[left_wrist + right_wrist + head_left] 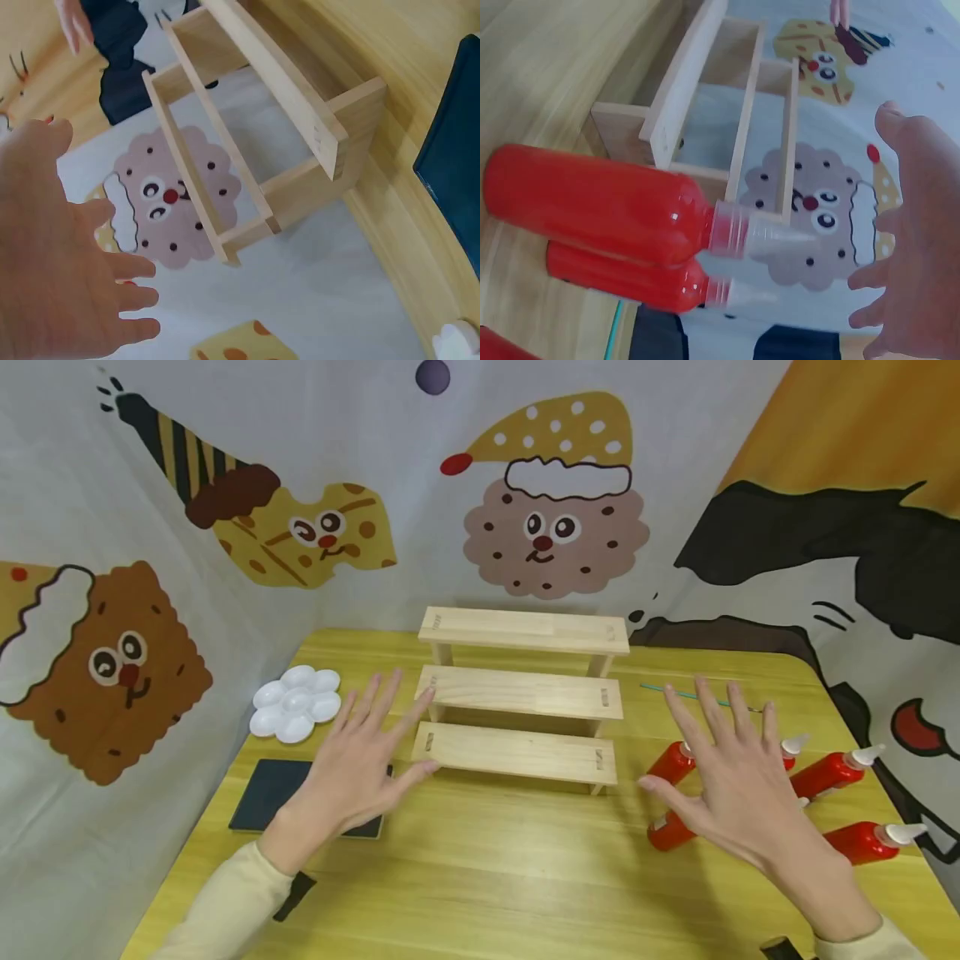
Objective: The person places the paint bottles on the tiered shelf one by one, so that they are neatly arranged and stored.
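My left hand (356,764), fingers spread, hovers over a dark blue flat rectangular board (270,789) and holds nothing. Part of that board hides beneath the hand in the head view. On the other side, my right hand (738,789) is raised with its fingers straight and apart, above several red squeeze bottles (828,774) with whitish nozzle tips. It partly covers some of them. Between the hands stands a three-step wooden shelf (517,749). The right wrist view shows a red bottle (600,202) close up, with the right hand (922,247) apart from it.
A white flower-shaped paint palette (296,703) lies at the table's left edge, behind the board. A thin green-handled brush (652,687) rests right of the shelf. Printed cloth (375,410) hangs behind and beside the wooden table (510,877).
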### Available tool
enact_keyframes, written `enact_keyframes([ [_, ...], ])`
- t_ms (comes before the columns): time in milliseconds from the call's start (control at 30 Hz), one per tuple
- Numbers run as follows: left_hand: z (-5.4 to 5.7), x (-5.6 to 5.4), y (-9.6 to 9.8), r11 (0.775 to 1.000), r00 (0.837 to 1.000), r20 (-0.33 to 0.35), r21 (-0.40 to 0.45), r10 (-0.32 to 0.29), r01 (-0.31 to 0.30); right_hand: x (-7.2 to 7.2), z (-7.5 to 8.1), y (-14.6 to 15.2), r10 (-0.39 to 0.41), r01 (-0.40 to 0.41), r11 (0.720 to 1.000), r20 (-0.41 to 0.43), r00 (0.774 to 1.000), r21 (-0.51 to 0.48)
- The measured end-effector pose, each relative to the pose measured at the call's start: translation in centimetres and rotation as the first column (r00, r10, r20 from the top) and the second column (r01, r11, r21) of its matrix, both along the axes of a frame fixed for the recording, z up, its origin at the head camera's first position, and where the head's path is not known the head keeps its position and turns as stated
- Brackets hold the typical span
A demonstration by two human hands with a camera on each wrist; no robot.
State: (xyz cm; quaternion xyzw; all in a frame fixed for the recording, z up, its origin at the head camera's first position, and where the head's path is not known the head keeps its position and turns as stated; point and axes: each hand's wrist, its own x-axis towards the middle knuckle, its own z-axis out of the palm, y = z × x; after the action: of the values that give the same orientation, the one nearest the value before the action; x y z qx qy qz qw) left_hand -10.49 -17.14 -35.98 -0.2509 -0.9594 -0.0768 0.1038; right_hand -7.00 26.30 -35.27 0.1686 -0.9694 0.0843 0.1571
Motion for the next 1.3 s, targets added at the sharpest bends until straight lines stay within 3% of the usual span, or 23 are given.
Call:
enact_keyframes([
  [200, -0.6, 0.1, -1.0, 0.99, 0.997, 0.055, 0.126, 0.061, -0.068, 0.6, -0.4, 1.4, -0.043, 0.042, 0.996, -0.008, 0.999, -0.078],
  [433, -2.4, -0.2, -1.8, 0.944, 0.994, 0.071, 0.313, 0.083, -0.101, 1.8, -1.2, 2.7, -0.074, 0.075, 0.98, 0.014, 0.997, -0.183],
  [767, -4.8, -1.0, -2.3, 0.893, 0.979, 0.156, 0.411, 0.129, -0.183, 3.1, -3.6, 3.3, -0.099, 0.102, 0.952, 0.026, 0.995, -0.288],
  [967, -6.5, -1.1, -2.0, 0.845, 0.951, 0.272, 0.466, 0.144, -0.261, 4.1, -5.2, 3.1, -0.116, 0.141, 0.899, 0.086, 0.99, -0.415],
  [1133, -8.2, -1.5, -1.5, 0.788, 0.913, 0.389, 0.521, 0.124, -0.329, 4.8, -6.7, 2.8, -0.125, 0.15, 0.846, 0.083, 0.989, -0.511],
  [1300, -9.4, -1.8, -1.2, 0.723, 0.892, 0.446, 0.592, 0.073, -0.356, 5.3, -8.5, 2.4, -0.134, 0.161, 0.807, 0.09, 0.987, -0.568],
])
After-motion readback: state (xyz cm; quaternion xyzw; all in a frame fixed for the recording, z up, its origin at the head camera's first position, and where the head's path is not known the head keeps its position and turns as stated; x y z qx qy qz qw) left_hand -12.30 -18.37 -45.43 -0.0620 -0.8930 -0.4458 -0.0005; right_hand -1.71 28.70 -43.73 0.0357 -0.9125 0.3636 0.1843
